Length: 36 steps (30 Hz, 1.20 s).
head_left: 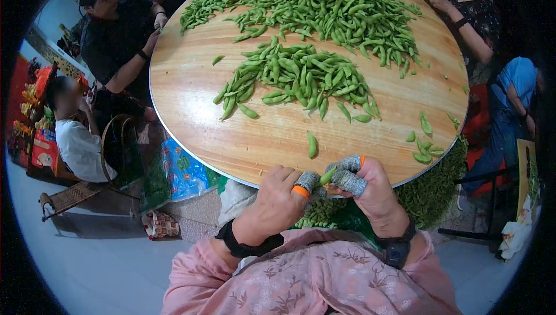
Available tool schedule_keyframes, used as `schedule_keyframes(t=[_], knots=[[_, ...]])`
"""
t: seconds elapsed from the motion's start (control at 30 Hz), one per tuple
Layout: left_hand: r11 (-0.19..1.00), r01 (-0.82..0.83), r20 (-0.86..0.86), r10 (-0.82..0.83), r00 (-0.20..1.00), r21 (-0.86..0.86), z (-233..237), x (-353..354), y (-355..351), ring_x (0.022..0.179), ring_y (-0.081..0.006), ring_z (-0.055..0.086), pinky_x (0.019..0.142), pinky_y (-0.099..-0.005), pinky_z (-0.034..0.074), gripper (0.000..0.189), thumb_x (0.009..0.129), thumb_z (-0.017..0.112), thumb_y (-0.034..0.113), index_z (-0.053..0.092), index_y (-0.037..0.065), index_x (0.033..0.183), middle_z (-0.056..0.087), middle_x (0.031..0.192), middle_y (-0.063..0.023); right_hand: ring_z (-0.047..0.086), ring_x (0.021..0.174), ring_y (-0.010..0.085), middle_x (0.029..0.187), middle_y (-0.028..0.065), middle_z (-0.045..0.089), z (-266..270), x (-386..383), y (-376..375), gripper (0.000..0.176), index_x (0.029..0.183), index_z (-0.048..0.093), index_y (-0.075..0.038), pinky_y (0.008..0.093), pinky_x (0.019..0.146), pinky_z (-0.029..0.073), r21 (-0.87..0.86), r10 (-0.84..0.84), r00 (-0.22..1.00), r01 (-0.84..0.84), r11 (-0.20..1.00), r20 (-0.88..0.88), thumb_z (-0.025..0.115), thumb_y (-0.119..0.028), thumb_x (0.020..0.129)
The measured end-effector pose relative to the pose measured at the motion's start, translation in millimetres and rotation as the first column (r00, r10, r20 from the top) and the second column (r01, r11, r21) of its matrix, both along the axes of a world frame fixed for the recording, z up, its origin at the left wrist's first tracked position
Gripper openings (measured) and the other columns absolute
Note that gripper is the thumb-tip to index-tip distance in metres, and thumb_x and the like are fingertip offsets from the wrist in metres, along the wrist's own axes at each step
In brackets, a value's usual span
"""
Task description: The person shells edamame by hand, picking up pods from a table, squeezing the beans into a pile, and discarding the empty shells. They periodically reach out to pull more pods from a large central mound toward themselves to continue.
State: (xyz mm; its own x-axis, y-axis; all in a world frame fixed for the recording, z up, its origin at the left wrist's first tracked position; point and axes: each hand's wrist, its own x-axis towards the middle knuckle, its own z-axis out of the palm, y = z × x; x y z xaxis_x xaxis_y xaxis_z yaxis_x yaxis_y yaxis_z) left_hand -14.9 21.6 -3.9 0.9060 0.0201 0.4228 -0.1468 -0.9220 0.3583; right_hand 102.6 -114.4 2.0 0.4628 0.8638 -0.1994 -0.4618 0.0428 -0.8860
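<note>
At the near edge of the round wooden table (191, 101), my left hand (272, 202) and my right hand (370, 193) meet around one green edamame pod (327, 175). Both hands are closed, with the pod pinched between their fingertips. Grey knitted finger covers with orange bands sit on some fingers of each hand. A single pod (313, 144) lies on the table just beyond my hands. Farther in is a small heap of pods (307, 77).
A large pile of pods (324, 5) covers the table's far side. Several empty-looking pods (425, 151) lie at the right edge. Below, green pods (318, 213) and a heap of greenery (431, 193) show. People sit around the table; a wicker chair (113, 141) stands left.
</note>
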Motion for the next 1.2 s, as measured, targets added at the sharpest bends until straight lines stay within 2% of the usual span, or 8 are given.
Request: schedule_keyframes(t=[0.13,0.2,0.4,0.53,0.67,0.93,1.03,1.2], knots=[[0.954,0.024,0.013,-0.022,1.0,-0.298,-4.1,-0.8,-3.7,0.055,-0.0232,0.049,0.049,-0.0278,0.037,0.013,0.069,0.059,0.008,0.053,0.003,0.079,0.05,0.063,-0.0086,0.055,0.074,0.0096,0.081,0.0046,0.059,-9.1,0.7,-0.9,0.012,0.086,0.056,0.003,0.0225,0.068,0.046,0.037,0.017,1.0,-0.016,0.999,-0.019,0.053,-0.004,0.078],[0.694,-0.079,-0.107,0.002,0.994,-0.715,2.5,-3.0,-8.8,0.053,-0.0176,0.05,0.048,-0.0244,0.037,0.011,0.077,0.055,0.012,0.053,0.002,0.08,0.052,0.064,-0.0077,0.055,0.073,0.01,0.081,0.0048,0.059,-10.9,-0.5,0.1,0.012,0.086,0.056,0.004,0.0228,0.068,0.046,0.113,0.0,1.0,0.003,0.994,-0.027,0.055,-0.003,0.077],[0.162,-0.199,-0.205,-0.022,0.979,-0.967,-7.8,-2.6,-10.4,0.058,-0.0263,0.053,0.054,-0.03,0.041,0.019,0.075,0.057,0.018,0.053,0.001,0.081,0.052,0.066,-0.0145,0.056,0.074,0.0105,0.081,0.0055,0.059,-14.6,-0.8,2.1,0.011,0.086,0.056,0.004,0.0224,0.068,0.045,0.144,-0.031,0.965,-0.007,0.99,0.261,0.055,-0.002,0.076],[0.774,-0.131,-0.12,0.071,0.99,-0.619,10.3,2.0,-15.7,0.061,-0.0307,0.054,0.052,-0.0315,0.041,0.023,0.07,0.062,0.019,0.054,0.001,0.082,0.054,0.067,-0.0165,0.054,0.074,0.0096,0.081,0.0052,0.059,1.5,-2.1,1.1,0.011,0.086,0.056,0.004,0.0218,0.067,0.044,0.027,0.001,0.989,-0.005,1.0,0.151,0.055,-0.002,0.076],[0.788,-0.114,-0.218,-0.026,0.976,-0.604,4.8,0.5,-8.6,0.055,-0.0236,0.053,0.05,-0.029,0.04,0.019,0.073,0.059,0.017,0.054,0.0,0.08,0.052,0.061,-0.0126,0.053,0.074,0.0083,0.079,0.0043,0.059,-6.2,0.3,-4.2,0.011,0.085,0.056,0.003,0.0217,0.066,0.043,0.026,0.075,0.958,-0.086,0.996,0.277,0.055,-0.001,0.075],[0.063,-0.172,-0.183,-0.302,0.935,-0.983,4.0,-2.2,-4.4,0.052,-0.0044,0.038,0.046,-0.0178,0.029,0.025,0.083,0.05,0.027,0.051,0.005,0.072,0.045,0.06,0.0048,0.052,0.07,0.0075,0.077,0.0027,0.058,-12.4,2.6,-3.1,0.011,0.083,0.057,0.002,0.0203,0.063,0.042,0.163,0.12,0.989,-0.133,0.978,0.087,0.057,-0.002,0.073],[0.34,-0.153,-0.248,-0.257,0.934,-0.928,8.6,0.0,-4.7,0.052,-0.0043,0.036,0.046,-0.0181,0.029,0.025,0.084,0.048,0.027,0.05,0.005,0.072,0.044,0.06,0.0043,0.052,0.069,0.0077,0.075,0.0021,0.058,-10.2,3.6,-1.0,0.011,0.082,0.057,0.001,0.0196,0.062,0.041,0.144,0.128,0.991,-0.131,0.981,0.029,0.058,-0.004,0.073],[0.354,-0.085,-0.171,-0.221,0.96,-0.931,0.7,0.6,-9.1,0.049,-0.005,0.034,0.045,-0.0184,0.028,0.025,0.085,0.046,0.026,0.048,0.005,0.073,0.042,0.057,0.0035,0.053,0.064,0.0081,0.071,0.002,0.058,-0.8,2.2,-1.1,0.012,0.08,0.058,0.0,0.0196,0.059,0.042,0.015,0.08,0.955,-0.088,0.996,0.284,0.058,-0.01,0.075]])
